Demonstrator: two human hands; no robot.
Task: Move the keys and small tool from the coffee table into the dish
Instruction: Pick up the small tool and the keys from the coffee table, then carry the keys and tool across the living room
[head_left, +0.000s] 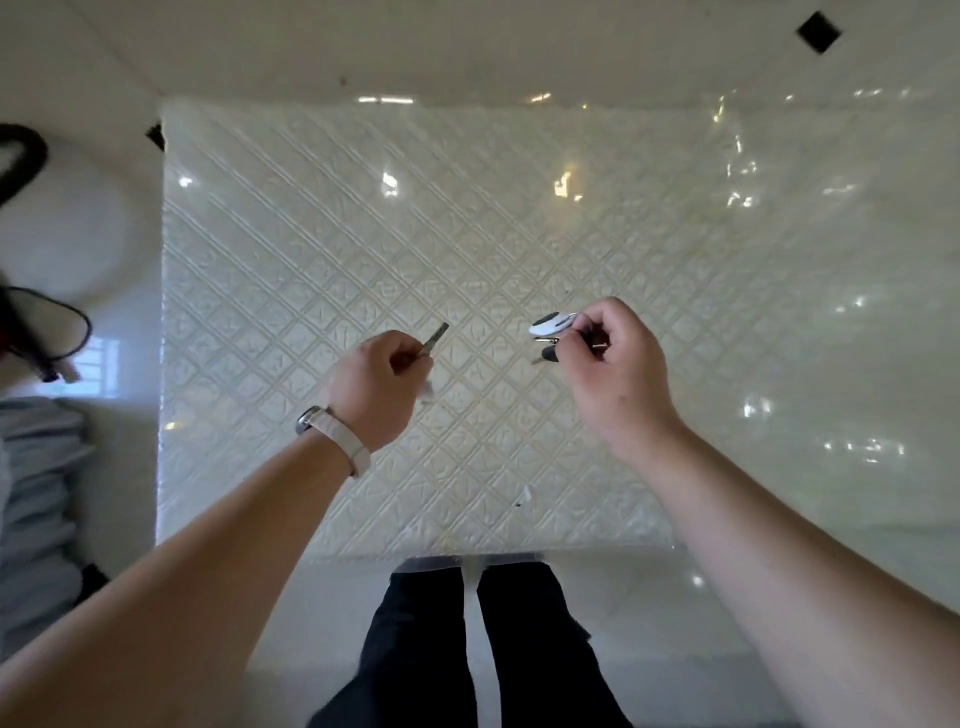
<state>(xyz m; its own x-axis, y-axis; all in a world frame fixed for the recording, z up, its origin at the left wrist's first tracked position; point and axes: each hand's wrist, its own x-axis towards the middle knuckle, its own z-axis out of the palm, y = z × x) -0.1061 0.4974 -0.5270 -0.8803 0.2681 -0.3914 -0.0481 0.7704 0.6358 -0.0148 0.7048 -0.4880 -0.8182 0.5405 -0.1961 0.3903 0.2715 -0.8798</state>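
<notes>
My left hand (376, 384) is closed around a small thin metal tool (435, 338), whose grey tip sticks out up and to the right of my fingers. My right hand (615, 364) grips a bunch of keys (551, 332) with a white and black fob, a ring and a dark key hanging to the left of my fingers. Both hands hover above the coffee table (467, 218), which has a cream top with an embossed diamond pattern under clear plastic. No dish is in view.
A white round object (67, 228) sits left of the table on the glossy floor, with black cables (31, 156) near it. Grey folded fabric (36, 493) lies at the lower left. My legs in black trousers (467, 649) stand at the table's near edge.
</notes>
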